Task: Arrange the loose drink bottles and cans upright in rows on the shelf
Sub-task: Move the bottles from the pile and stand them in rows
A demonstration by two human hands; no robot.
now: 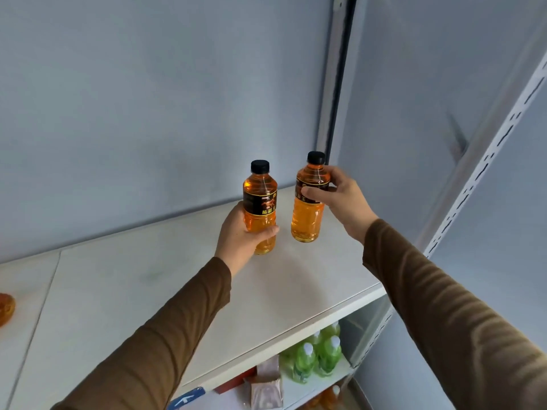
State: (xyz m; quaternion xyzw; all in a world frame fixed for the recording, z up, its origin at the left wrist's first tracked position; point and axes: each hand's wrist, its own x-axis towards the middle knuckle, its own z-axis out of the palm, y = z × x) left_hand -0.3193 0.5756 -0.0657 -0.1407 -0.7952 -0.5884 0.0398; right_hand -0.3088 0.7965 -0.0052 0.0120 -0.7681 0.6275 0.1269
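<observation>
Gripping two upright orange drink bottles over the white shelf [165, 279]: our left hand [236, 235] wraps the left bottle [260, 208] low, our right hand [340, 196] pinches the right bottle [307, 214] at its label.

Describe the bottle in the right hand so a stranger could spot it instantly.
Start at the white top shelf and go to its far right end. Two orange bottles with black caps are held there; yours is the right bottle, nearer the corner post, gripped around its dark label rather than its lower body.

Below the top board, pale packets [266, 392] lie beside a red box [235, 381] — a blue sign [186, 398] in front.
</observation>
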